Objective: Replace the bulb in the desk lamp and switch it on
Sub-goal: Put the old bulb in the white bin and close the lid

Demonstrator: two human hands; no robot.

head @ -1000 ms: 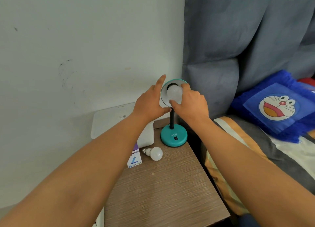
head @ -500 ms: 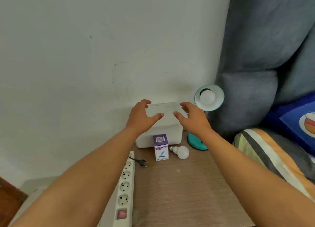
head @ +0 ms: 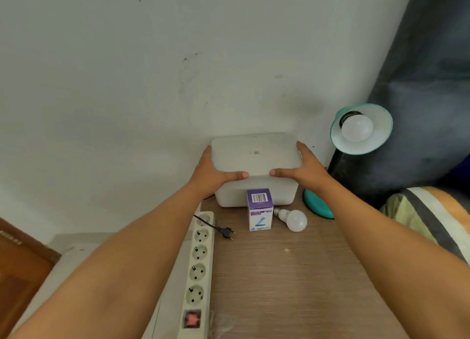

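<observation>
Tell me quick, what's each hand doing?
Left hand: open, flat against the white box.
Right hand: open, flat against the same box.

Domestic bedroom, bedside corner. Small wood-grain bedside table (head: 292, 275) set against a plain painted wall (head: 152, 71) with scuff marks. Bed close on the right, dressed in striped bedding (head: 427, 211). Grey curtain (head: 432, 84) hanging behind. Teal desk lamp (head: 381, 125) on the table; white multi-socket power strip (head: 199, 262) along its left edge.

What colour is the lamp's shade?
Teal outside, white inside: the lamp shade, seen in the head view.
</observation>
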